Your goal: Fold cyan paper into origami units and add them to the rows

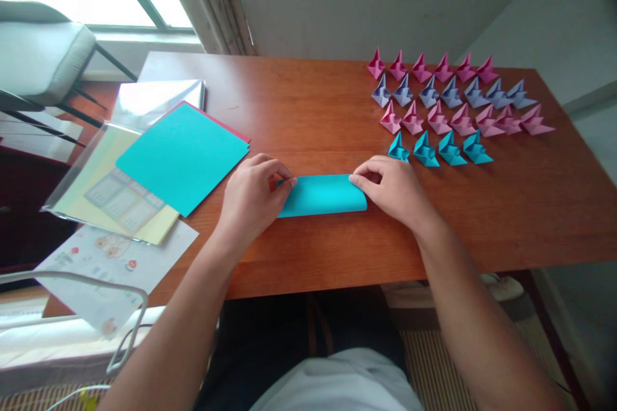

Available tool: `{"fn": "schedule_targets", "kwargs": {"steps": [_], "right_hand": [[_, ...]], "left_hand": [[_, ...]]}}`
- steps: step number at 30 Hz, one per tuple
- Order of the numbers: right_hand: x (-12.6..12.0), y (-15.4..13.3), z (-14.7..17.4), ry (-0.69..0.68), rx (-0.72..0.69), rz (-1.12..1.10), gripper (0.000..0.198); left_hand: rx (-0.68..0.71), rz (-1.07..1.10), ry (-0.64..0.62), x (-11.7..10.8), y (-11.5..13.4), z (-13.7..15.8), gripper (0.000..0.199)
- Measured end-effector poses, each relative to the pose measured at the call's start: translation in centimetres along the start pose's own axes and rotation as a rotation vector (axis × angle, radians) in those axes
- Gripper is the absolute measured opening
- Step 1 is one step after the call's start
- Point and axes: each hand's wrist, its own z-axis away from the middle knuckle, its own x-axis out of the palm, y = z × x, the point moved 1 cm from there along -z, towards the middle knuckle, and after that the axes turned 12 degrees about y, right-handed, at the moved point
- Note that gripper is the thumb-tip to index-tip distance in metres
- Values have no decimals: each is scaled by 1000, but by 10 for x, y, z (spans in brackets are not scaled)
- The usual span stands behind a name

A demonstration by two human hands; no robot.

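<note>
A turquoise sheet of paper (324, 196) lies on the table between my hands, bent over toward me into a flat roll with a rounded near edge. My left hand (258, 189) pinches its far left corner between thumb and fingertips. At the far right corner, my right hand (390, 183) grips the paper in the same way. Just beyond my right hand stand several folded turquoise paper boats (425, 149) in a row. Left of my left hand rests a stack of flat turquoise paper (186, 157), with a red edge showing underneath.
Rows of pink (438, 119), lavender (429, 94) and magenta paper boats (421, 68) stand at the back right of the wooden table (308, 122). A clear packet of yellow paper (116, 135) and a printed white sheet (164, 257) lie at left. A chair (48, 58) stands beyond.
</note>
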Motion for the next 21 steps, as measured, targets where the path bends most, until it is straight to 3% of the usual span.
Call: {"fn": "schedule_targets", "kwargs": {"steps": [12,21], "right_hand": [[3,-13,-3,-57,-53,335,15],[3,-16,-2,-40,-98,400,6]], "left_hand": [[68,-210,-53,6,1,1,12],[57,-331,-67,3,11,2,14]]}}
